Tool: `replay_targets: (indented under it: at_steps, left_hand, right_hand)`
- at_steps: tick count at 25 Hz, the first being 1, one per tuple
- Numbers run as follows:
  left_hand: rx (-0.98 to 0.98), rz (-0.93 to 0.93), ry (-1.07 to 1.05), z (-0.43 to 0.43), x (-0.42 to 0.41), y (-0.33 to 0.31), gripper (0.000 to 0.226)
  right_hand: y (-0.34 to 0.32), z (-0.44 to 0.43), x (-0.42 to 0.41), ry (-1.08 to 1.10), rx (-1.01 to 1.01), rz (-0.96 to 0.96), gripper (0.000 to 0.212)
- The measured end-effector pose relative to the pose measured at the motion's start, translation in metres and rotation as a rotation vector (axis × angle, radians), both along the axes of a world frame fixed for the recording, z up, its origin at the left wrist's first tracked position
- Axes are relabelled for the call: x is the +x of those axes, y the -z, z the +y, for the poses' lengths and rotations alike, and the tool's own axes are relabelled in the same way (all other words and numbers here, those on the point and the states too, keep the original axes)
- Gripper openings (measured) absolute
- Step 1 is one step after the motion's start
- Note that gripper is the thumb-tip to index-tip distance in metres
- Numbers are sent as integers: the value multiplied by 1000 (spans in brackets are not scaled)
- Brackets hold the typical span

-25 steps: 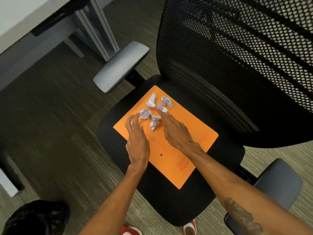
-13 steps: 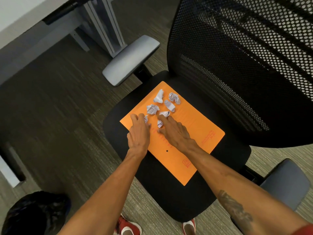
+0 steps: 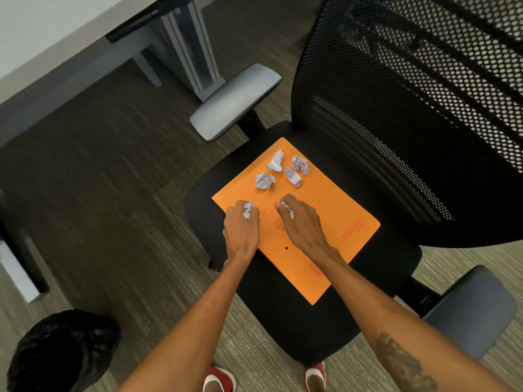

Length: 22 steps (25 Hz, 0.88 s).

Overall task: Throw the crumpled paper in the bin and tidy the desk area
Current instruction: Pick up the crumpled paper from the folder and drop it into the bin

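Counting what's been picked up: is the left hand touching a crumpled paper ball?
Touching. The head view shows the left hand with its fingers curled around a crumpled paper ball above the orange envelope.

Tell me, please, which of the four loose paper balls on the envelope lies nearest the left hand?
The left-most loose ball, lying alone on the orange envelope just beyond the left hand; the other three cluster farther toward the backrest.

A black mesh-backed office chair [image 3: 396, 108] stands on striped grey carpet [image 3: 113, 193], an orange envelope [image 3: 325, 222] lying flat on its seat. Grey armrests [image 3: 235, 103] flank it on either side. A grey leg [image 3: 184, 43] of the white counter [image 3: 42, 29] rises at upper left. Red shoes [image 3: 219, 381] show at the bottom edge.
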<state>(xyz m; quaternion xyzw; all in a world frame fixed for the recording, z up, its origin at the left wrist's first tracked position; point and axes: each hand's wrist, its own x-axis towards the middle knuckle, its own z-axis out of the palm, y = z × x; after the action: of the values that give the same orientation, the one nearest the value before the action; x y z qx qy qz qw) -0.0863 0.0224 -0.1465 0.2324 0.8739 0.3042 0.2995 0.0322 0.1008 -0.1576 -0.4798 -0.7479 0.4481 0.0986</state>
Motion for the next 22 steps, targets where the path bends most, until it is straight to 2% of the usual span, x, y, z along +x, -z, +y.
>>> replay_targets:
  at_steps: [5,13,17,19,22]
  left_hand:
    - [82,-188,-262,-3,-4,-18,26]
    - [221,-332,-461,-18,-29,-48,25]
    - [302,-471,-570,-29,-41,-57,39]
    - [308,-490,-611,-39,-51,-60,37]
    - [306,-520,-674,-56,-70,-63,30]
  right_hand:
    - [-18,-7,-9,232,-133,75,31]
    - [-49,-17,-44,497,-199,194,35]
    - [-61,-25,-65,603,-473,345,17]
    - [-70,-33,-80,626,-598,435,11]
    - [-82,-49,-107,619,-699,477,15]
